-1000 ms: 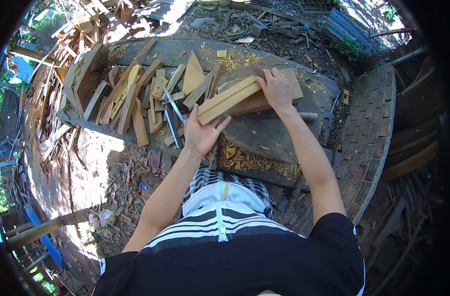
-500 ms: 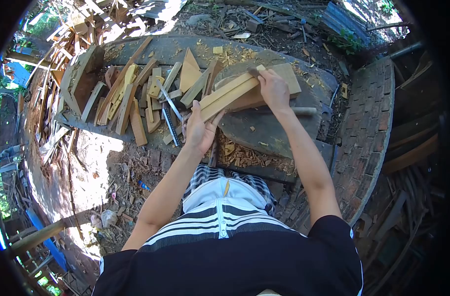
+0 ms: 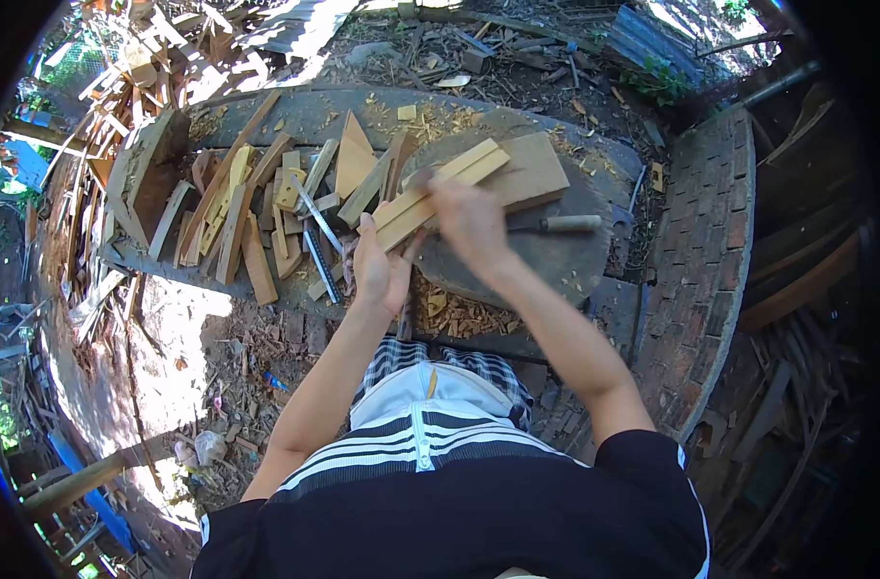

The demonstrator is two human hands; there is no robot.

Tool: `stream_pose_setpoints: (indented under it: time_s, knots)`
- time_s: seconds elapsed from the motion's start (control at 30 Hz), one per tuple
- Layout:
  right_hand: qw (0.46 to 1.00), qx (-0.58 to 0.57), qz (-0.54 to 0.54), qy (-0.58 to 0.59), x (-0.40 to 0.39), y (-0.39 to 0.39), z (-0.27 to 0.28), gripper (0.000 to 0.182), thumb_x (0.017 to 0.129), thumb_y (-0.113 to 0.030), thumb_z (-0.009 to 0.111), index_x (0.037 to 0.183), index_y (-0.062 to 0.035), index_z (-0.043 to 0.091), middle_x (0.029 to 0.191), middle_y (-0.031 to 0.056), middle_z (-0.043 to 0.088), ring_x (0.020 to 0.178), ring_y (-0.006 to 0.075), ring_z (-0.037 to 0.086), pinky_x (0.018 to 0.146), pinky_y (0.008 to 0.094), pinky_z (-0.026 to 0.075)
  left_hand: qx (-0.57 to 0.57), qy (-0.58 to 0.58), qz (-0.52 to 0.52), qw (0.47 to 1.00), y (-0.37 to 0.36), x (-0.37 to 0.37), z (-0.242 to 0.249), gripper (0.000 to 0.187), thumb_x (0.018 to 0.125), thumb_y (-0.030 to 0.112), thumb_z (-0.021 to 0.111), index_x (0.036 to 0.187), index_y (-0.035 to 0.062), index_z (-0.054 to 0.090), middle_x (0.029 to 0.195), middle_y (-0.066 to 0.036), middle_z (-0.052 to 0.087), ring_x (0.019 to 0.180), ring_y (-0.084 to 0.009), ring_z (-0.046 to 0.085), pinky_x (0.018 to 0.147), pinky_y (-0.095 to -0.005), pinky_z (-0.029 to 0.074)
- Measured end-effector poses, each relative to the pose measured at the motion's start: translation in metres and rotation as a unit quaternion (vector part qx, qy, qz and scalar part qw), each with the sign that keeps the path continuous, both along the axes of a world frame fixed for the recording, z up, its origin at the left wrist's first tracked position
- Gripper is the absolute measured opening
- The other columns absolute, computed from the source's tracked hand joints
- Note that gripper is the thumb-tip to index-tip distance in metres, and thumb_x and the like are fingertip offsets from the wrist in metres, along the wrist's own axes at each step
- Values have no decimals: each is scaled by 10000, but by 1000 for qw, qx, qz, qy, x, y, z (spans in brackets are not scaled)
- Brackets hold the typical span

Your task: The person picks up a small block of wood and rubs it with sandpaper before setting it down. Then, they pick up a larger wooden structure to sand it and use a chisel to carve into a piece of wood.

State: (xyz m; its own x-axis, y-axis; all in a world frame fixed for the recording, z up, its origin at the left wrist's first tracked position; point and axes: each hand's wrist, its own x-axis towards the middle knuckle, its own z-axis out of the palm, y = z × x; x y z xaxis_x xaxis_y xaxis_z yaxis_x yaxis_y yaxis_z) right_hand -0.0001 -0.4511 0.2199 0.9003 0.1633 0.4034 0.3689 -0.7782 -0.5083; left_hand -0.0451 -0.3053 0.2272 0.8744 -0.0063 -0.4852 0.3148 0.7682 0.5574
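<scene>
My left hand [image 3: 382, 275] grips the near end of a grooved, pale wooden strip [image 3: 478, 166], thumb on top and fingers below. The strip slants up to the right above a round wooden block [image 3: 546, 275]. Bent over the strip's middle, my right hand [image 3: 471, 222] is blurred and presses a small dark piece [image 3: 420, 179], like sandpaper, against the wood. A thick flat board [image 3: 538, 172] lies beneath the strip's far end. To the right of my right hand rests a tool with a round wooden handle [image 3: 570, 223].
Wood offcuts [image 3: 237, 217] crowd the bench's left side, with a metal rule [image 3: 316, 205] and a dark marked ruler [image 3: 319, 265] among them. Shavings [image 3: 459, 314] lie near the bench's front edge. A low brick wall [image 3: 696, 251] curves along the right.
My right hand has slid down-left along the strip, from its far end to its middle, with the dark piece. My left hand keeps its hold. The whole view has shifted slightly.
</scene>
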Motion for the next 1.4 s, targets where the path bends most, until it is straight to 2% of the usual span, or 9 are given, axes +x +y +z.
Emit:
stream_pose_setpoints:
  time_s: [0.17,0.27,0.47,0.73,0.8,0.9,1.03,1.2,1.4]
  knots:
    - [998,-59,9,-13,13,-37,-5,224,905,-122,531,1042,-130,708,847,98,671,762,278,675,640,392,544,1,-4,-7,1000,3,-7,-2,478,1061,369,340,1358,4,424,1329,-131,514,1253,-291,497,1097,-472,422]
    - [987,-123,-95,41,53,-93,-28,203,901,-144,548,1014,-164,716,846,76,665,763,259,671,627,397,543,28,-32,-30,999,7,-5,10,472,1065,322,321,1348,-51,379,1342,-195,492,1245,-316,506,1067,-484,472]
    - [956,-278,22,92,75,-124,6,251,881,-85,529,1019,-203,702,1006,46,609,881,282,664,745,417,553,101,-58,-154,981,27,4,20,372,997,142,527,1278,-90,453,1261,-192,558,1146,-277,589,1010,-418,533]
    - [966,-240,11,94,66,-123,-9,420,882,-95,507,1233,-281,645,1155,-18,644,1056,215,614,803,407,549,35,-45,-184,981,20,5,21,447,926,-16,538,1337,-117,395,1330,-222,488,1230,-306,526,1069,-443,487]
    - [969,-224,7,98,67,-124,-8,427,875,-102,505,1228,-291,652,1113,-32,673,1067,213,624,843,376,524,-88,24,-125,988,17,9,13,469,889,-98,483,1348,-101,385,1344,-233,463,1251,-342,501,1064,-461,487]
    - [966,-257,-27,-24,57,-117,-21,409,891,-79,503,1244,-227,647,1169,-14,668,1091,223,619,892,358,495,-133,13,-94,987,18,17,7,478,922,-45,438,1388,-88,341,1404,-240,406,1310,-381,428,1103,-524,420]
    - [973,-203,-105,-19,22,-70,-21,385,861,-96,524,1208,-184,666,1133,6,686,1053,184,630,862,336,456,-101,-78,-62,990,10,24,10,496,1013,141,415,1439,-72,279,1441,-223,359,1365,-398,346,1141,-593,321]
    - [983,-159,0,-96,3,-61,5,317,861,-93,534,1142,-153,669,1139,23,688,1013,182,641,811,340,451,-79,-67,-65,993,-3,27,43,499,1044,212,373,1448,-64,274,1451,-212,348,1356,-385,364,1117,-605,351]
    - [984,-161,-72,-22,-9,-36,20,355,850,-55,524,1152,-145,690,1071,21,715,956,204,642,782,334,490,-38,-101,-87,990,-3,27,37,489,1055,235,351,1444,-53,286,1439,-218,375,1325,-376,412,1092,-585,392]
